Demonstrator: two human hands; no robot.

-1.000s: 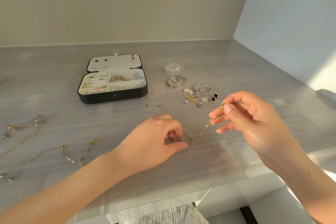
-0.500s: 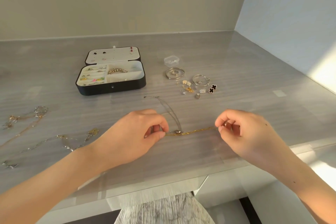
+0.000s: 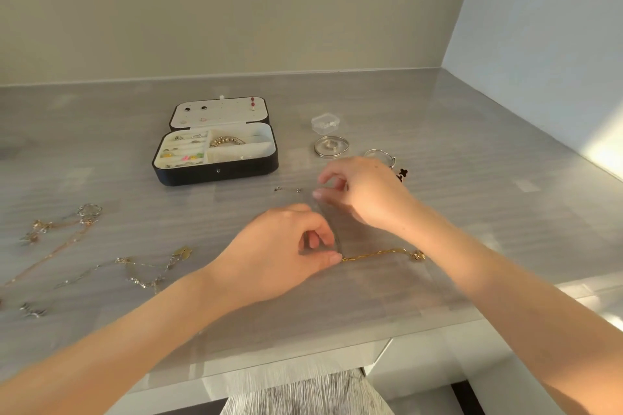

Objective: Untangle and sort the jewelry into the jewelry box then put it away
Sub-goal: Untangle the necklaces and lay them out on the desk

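Jewelry box (image 3: 215,172) beyond gold chain (image 3: 377,253), silver chain (image 3: 325,217)

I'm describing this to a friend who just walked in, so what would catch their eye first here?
Two hands at centre: the left hand pinches one end of a gold chain, and the right hand pinches a thin chain, blurred here. Behind them sits an open black jewelry box.
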